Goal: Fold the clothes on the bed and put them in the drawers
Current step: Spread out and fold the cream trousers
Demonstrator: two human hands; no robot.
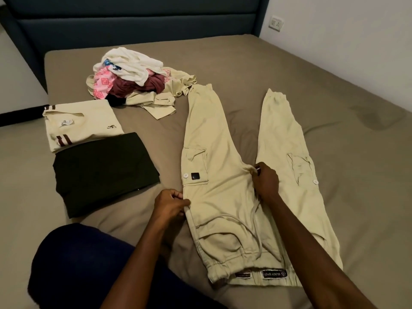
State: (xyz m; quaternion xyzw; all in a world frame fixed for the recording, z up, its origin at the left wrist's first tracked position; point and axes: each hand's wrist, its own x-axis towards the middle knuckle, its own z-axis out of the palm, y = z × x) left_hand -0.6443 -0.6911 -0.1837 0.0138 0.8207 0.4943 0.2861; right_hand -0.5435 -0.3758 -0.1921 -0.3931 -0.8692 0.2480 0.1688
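Observation:
Beige cargo trousers point(219, 192) lie spread on the bed, waistband nearest me and both legs stretching away. My left hand point(171, 204) pinches their left side seam just below the thigh pocket. At the crotch, where the two legs part, my right hand point(265, 181) grips the fabric. A folded cream shirt with maroon stripes point(82, 124) and a folded dark garment point(104, 172) rest side by side to the left. A heap of unfolded clothes point(136, 79) in white, pink, maroon and beige sits further up the bed.
The taupe bed sheet point(334, 121) carries a darker patch at the right. A dark blue headboard point(133, 21) runs along the far end. A wall socket point(277, 23) is at the upper right. My dark blue knee point(84, 264) rests on the near edge.

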